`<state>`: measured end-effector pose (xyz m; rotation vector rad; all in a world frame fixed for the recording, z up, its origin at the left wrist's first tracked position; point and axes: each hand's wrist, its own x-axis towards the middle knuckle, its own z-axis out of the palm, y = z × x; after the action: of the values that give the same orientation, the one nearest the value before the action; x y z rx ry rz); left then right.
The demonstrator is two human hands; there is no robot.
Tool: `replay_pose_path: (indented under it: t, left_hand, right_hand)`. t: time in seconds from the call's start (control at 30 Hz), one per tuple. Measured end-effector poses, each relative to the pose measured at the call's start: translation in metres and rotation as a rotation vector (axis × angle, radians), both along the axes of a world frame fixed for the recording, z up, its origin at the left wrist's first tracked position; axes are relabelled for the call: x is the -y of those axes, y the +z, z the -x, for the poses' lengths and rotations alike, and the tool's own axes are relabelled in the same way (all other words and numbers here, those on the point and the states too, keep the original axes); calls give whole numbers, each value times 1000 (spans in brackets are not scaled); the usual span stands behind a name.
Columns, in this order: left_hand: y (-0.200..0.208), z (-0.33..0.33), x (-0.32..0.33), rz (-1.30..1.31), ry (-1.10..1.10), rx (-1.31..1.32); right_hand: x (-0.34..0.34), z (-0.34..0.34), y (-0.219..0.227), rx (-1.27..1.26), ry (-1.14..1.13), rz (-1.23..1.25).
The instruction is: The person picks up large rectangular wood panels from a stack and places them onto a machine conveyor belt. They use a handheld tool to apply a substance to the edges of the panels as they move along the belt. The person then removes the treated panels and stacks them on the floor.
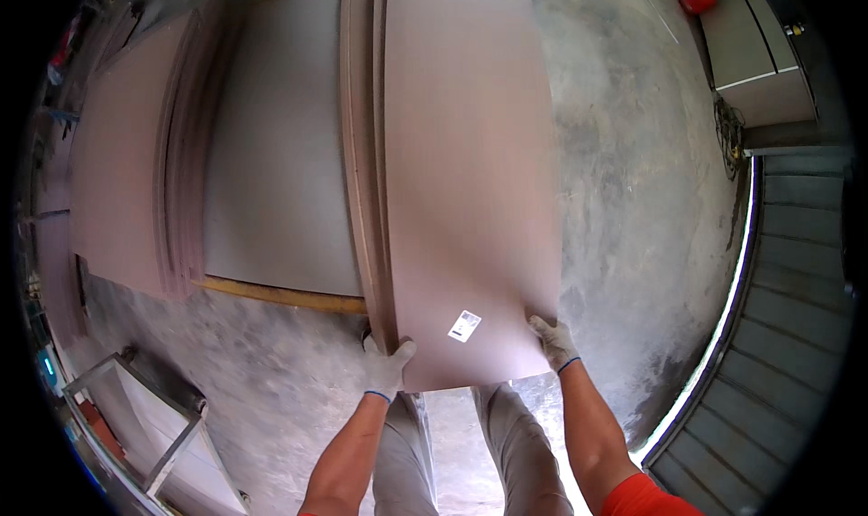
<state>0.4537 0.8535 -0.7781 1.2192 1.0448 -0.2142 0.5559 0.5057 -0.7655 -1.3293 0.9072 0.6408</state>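
A long, pinkish-brown flat board stretches away in front of me, with a small white printed label near its close end. My left hand, in a pale work glove with a blue cuff, grips the left side of that end, thumb on top. On the right edge, my right hand in a matching glove holds the board with its thumb on the face. The fingers of both hands are mostly hidden under or behind the edges. More boards lie stacked along the left side, their long edges showing.
Left of the stack lies a grey panel with a yellowish edge, then another pile of brown boards. A metal-framed cart stands at lower left. To the right are concrete floor, coiled cables, a cabinet and a slatted shutter.
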Motion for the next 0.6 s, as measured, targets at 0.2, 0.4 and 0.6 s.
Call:
replay_pose_path:
  t: [0.2,0.4,0.6]
  left_hand:
    - [-13,5,-2,86,-84,-43]
    - [-6,15,-18,80,-32,-64]
    - [6,32,-117,-24,-26,28]
  right_hand:
    - [7,-25,7,100,176,124]
    - [-38,-58,32,202,195,72]
    - [-121,-47,34,7,240,-31]
